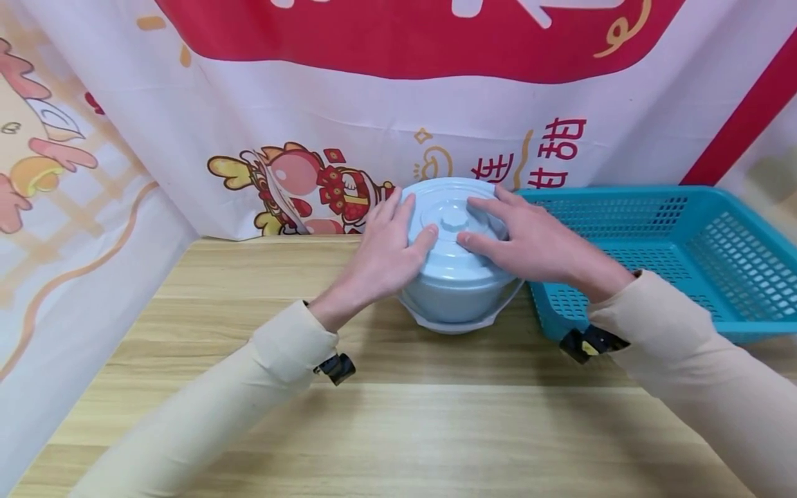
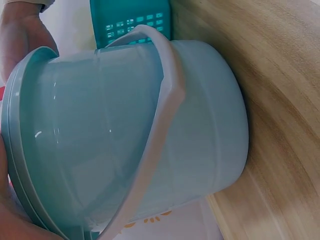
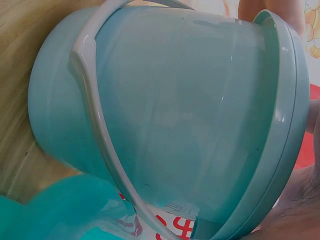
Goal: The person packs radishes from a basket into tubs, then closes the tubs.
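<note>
A light blue bucket (image 1: 457, 301) stands upright on the wooden table with its round lid (image 1: 454, 266) on top. My left hand (image 1: 392, 242) rests on the left part of the lid, fingers straight along the rim and thumb on the top face. From the other side my right hand (image 1: 529, 232) lies on the lid, its thumb and fingers stretched toward the middle knob (image 1: 453, 220). The pale carrying handle (image 2: 165, 100) hangs down round the front of the bucket. Both wrist views show the bucket wall close up, with the hands only partly visible at the lid's edge.
A teal plastic basket (image 1: 703, 277) with perforated sides stands right of the bucket, close to my right forearm. Behind hangs a printed cloth (image 1: 349, 104) with red and cartoon patterns. The wooden tabletop (image 1: 398, 429) extends in front and to the left.
</note>
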`<action>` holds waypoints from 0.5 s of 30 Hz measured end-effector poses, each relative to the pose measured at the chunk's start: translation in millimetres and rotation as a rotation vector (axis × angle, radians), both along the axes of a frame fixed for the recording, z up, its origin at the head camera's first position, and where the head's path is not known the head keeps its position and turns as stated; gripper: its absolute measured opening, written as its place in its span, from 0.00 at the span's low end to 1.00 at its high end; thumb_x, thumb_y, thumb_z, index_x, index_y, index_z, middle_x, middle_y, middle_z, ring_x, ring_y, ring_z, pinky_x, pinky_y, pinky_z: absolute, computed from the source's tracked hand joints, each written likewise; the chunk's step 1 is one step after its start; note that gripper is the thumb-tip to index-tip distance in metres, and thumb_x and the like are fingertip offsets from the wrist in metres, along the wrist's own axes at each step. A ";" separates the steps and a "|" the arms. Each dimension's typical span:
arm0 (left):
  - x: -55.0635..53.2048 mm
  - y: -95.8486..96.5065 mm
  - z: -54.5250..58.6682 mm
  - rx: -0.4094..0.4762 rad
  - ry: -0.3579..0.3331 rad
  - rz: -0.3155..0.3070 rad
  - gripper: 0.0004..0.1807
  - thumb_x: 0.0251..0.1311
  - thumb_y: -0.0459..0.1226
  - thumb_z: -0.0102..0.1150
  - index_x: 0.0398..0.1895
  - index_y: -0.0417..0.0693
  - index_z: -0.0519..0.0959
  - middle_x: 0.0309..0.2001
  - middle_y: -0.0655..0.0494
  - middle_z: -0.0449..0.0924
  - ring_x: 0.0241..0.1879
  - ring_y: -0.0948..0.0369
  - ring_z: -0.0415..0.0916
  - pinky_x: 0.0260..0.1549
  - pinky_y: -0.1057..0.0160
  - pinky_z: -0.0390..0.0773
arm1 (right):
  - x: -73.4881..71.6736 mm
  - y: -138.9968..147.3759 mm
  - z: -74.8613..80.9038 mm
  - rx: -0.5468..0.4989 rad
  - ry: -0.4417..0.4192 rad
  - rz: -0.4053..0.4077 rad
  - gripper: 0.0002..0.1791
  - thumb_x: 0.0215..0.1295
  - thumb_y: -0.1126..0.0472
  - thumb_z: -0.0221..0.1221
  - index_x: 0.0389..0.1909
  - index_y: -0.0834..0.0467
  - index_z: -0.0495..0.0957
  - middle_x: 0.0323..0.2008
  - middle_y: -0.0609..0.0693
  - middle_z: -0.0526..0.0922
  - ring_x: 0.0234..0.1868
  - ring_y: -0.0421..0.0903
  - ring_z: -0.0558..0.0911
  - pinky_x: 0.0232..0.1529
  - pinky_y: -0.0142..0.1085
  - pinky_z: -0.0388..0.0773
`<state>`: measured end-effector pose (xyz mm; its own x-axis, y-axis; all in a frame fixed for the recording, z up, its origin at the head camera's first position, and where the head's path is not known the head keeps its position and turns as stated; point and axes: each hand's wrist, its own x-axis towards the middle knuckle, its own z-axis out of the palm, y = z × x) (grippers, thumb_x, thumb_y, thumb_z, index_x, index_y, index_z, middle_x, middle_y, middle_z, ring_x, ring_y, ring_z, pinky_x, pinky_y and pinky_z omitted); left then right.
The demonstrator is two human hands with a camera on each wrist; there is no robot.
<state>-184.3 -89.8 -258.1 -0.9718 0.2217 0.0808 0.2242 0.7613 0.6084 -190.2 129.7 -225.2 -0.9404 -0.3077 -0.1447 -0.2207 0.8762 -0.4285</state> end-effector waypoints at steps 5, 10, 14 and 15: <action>0.9 2.4 -3.4 -0.026 0.013 -0.010 0.42 0.79 0.56 0.44 0.87 0.46 0.50 0.89 0.48 0.36 0.88 0.46 0.33 0.84 0.37 0.44 | 2.0 1.7 -3.5 0.000 0.003 -0.001 0.47 0.72 0.30 0.55 0.86 0.44 0.54 0.88 0.61 0.39 0.84 0.74 0.48 0.71 0.80 0.57; 1.4 4.1 -6.8 -0.055 0.022 -0.027 0.42 0.79 0.56 0.43 0.87 0.45 0.50 0.89 0.48 0.37 0.88 0.46 0.32 0.85 0.39 0.41 | 4.5 4.5 -7.5 0.009 0.015 0.007 0.47 0.73 0.30 0.55 0.86 0.45 0.54 0.87 0.62 0.40 0.84 0.73 0.48 0.71 0.80 0.56; 1.4 3.6 -6.0 -0.121 0.038 -0.057 0.42 0.79 0.57 0.42 0.87 0.44 0.50 0.89 0.48 0.41 0.88 0.46 0.32 0.86 0.42 0.37 | 4.0 6.9 -8.4 0.034 0.012 0.012 0.48 0.72 0.30 0.55 0.86 0.44 0.54 0.87 0.62 0.40 0.84 0.75 0.46 0.72 0.81 0.53; 1.0 3.1 -5.0 -0.148 0.045 -0.067 0.43 0.79 0.57 0.41 0.87 0.44 0.50 0.88 0.48 0.42 0.88 0.46 0.33 0.86 0.43 0.37 | 3.5 7.2 -7.4 0.046 0.013 0.018 0.48 0.72 0.29 0.55 0.86 0.45 0.54 0.87 0.62 0.40 0.84 0.75 0.45 0.72 0.82 0.53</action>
